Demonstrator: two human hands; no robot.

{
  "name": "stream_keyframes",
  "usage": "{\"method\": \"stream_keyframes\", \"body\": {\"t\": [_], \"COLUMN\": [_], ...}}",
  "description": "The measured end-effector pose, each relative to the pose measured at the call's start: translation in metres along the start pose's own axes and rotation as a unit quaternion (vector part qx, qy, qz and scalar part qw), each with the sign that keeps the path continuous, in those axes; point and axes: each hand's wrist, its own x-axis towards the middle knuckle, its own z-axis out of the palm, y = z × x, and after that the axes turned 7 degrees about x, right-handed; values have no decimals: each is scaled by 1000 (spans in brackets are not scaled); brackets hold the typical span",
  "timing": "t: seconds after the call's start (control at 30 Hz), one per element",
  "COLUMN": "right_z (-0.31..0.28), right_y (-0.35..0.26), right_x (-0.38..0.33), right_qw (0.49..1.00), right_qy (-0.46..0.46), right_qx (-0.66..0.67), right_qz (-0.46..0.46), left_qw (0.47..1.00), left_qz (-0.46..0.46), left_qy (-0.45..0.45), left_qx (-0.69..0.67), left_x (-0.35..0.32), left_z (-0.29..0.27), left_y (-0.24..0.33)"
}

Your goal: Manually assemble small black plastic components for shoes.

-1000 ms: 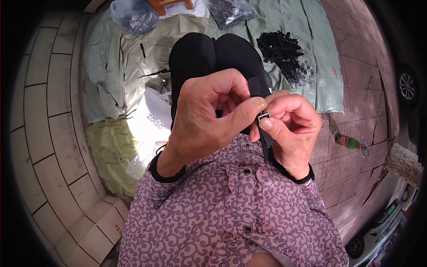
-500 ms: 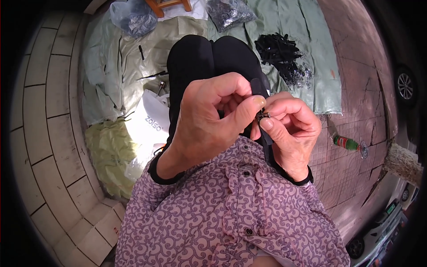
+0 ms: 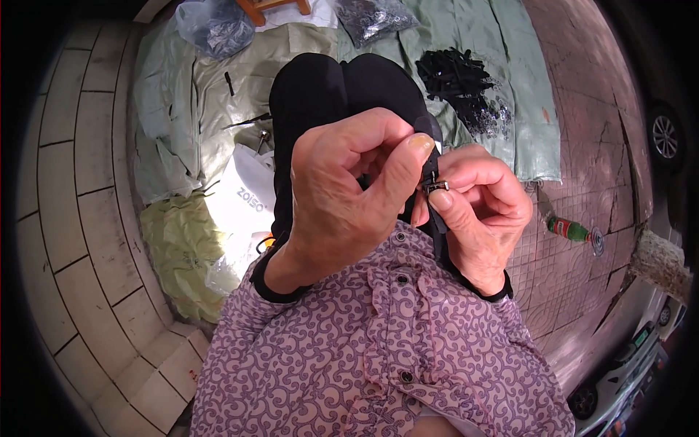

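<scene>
A small metal slider (image 3: 435,186) sits on a black strap (image 3: 437,226), right between the two hands, held up close in front of the chest. The slider is pinched from both sides: the left hand (image 3: 342,197) presses its thumb down onto the top of the strap just above the slider, and the right hand (image 3: 480,207) closes its thumb and forefinger on the slider from the right. The strap runs down from the pinch, passing between the hands and over the purple patterned shirt (image 3: 378,357).

The left hand is curled into a loose fist, knuckles toward the camera, its thumb stretched across to the right and its fingers folded in; it grips the strap. The right hand is also curled, fingers bent inward, its thumb tip touching the slider. Both wrists show a dark cuff, and both forearms come up from the lower edge in the patterned sleeves.

Beyond the hands lie the person's black trousers (image 3: 328,95). On the ground ahead green sacks (image 3: 182,109) are spread out, with a heap of black parts (image 3: 455,76) on them to the upper right. A white bag (image 3: 244,200) lies just left of the left hand. A green bottle (image 3: 571,231) lies on the paving to the right, well apart from the hands
</scene>
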Motion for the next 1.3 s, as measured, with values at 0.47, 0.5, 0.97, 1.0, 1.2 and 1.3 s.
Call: {"method": "stream_keyframes", "body": {"t": [0.47,0.5,0.97,1.0,1.2,1.3], "right_z": [-8,-8,-5,-4,-3,-5], "right_y": [0,-1,-6,-7,-10,-13], "right_x": [4,3,2,3,5,6], "right_qw": [1000,1000,999,999,996,994], "right_qy": [-21,-20,-4,-4,2,1], "right_qx": [-1,8,38,37,43,57], "right_qz": [-19,-15,27,37,73,95], "left_qw": [1000,1000,991,989,975,972], "left_qz": [-6,0,76,84,143,161], "left_qy": [7,5,25,29,49,35], "left_qx": [-4,7,111,122,164,166], "left_x": [4,5,3,4,9,10], "left_z": [6,6,5,5,2,2], "left_y": [2,3,2,2,-4,-3]}}
